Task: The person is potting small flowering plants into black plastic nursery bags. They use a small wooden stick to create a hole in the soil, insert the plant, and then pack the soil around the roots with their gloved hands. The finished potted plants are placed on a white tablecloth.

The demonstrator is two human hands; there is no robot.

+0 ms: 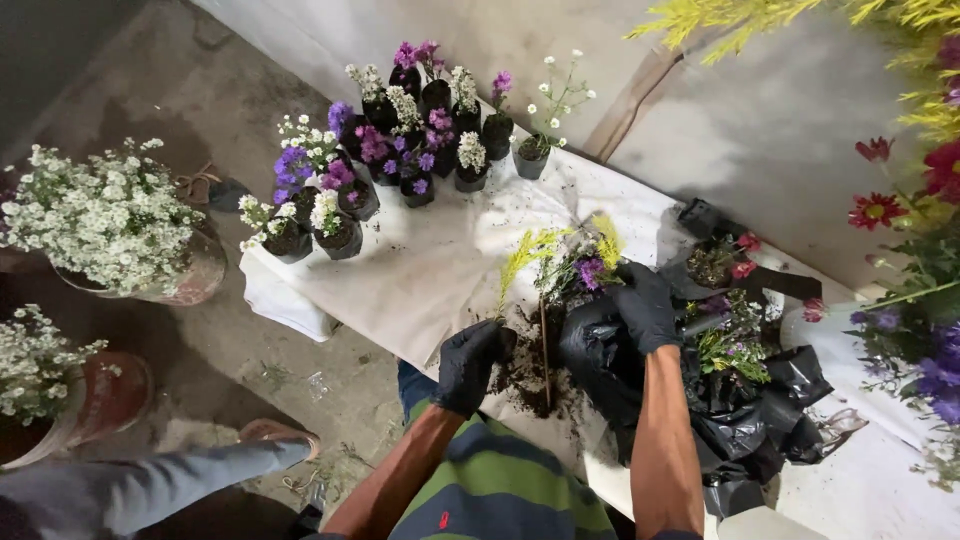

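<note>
My left hand (pixel 468 365) has its fingers closed around a yellow sprig (pixel 522 262) standing in loose soil (pixel 530 375) on the table (pixel 430 270). My right hand (pixel 645 305) (gloved too) clamps a black plastic bag (pixel 600 360) beside purple flowers (pixel 590 270).

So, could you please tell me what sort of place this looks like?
Probably a plant nursery or flower seller's potting spot: small black pots of flowers on a cloth-covered table, loose soil by the gloved left hand, and big pots of white flowers.

both hands gloved: l hand (pixel 468 365) curled, r hand (pixel 645 305) gripping.
</note>
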